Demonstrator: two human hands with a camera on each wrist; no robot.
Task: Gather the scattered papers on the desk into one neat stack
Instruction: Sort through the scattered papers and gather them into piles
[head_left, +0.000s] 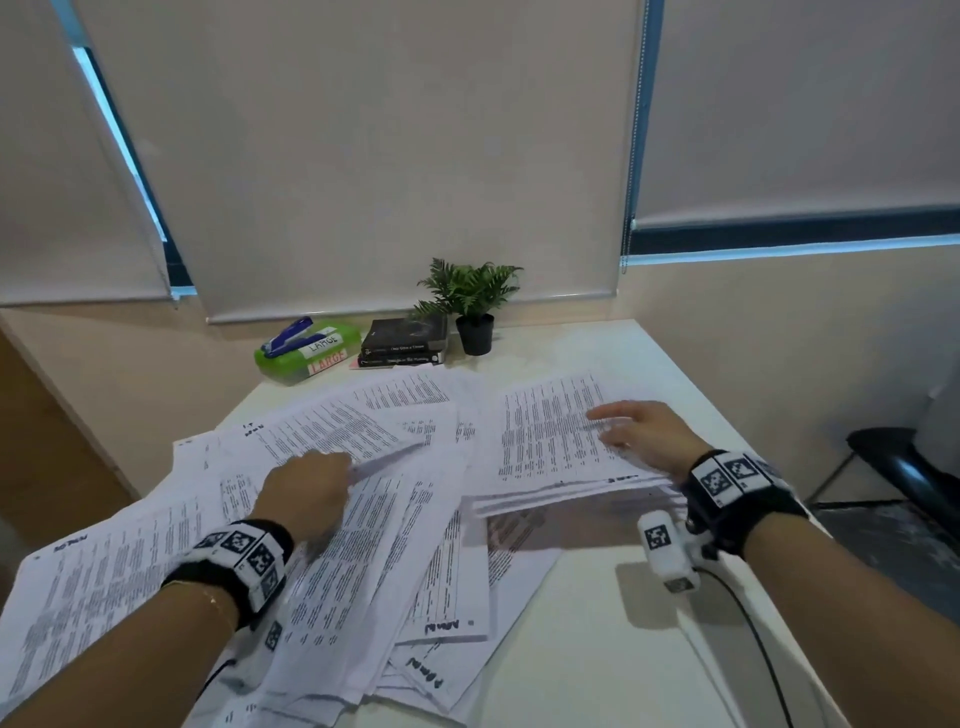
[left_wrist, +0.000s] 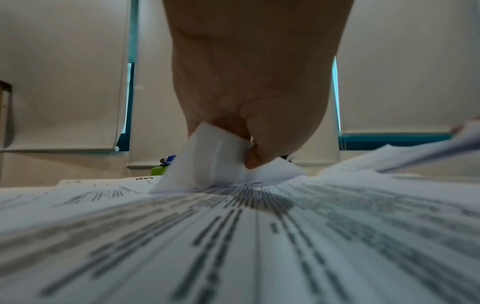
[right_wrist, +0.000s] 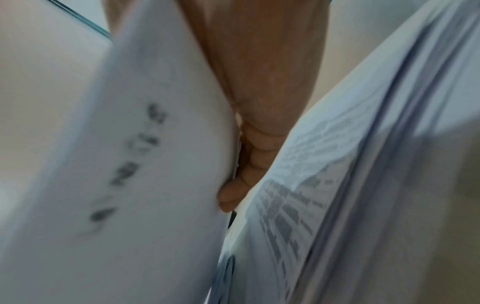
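Desk (head_left: 613, 644) — white, against the wall. Scattered papers (head_left: 363, 540) fanned across the left and middle of it, overlapping, too many to count; white sheets, dense printed lines, a few handwritten marks at the edges. One lifted bundle (head_left: 550, 447) of several sheets at right, edges roughly aligned, near edge raised off the desk. Left hand (head_left: 306, 491) — fingers curled, pinching the corner of one sheet (left_wrist: 207, 156). Right hand (head_left: 644, 434) gripping the bundle, fingers spread on top, thumb (right_wrist: 233, 195) below. At back: two books (head_left: 402, 343), one potted plant (head_left: 472, 306), one green box (head_left: 306, 353), one blue stapler (head_left: 288, 335) on top.
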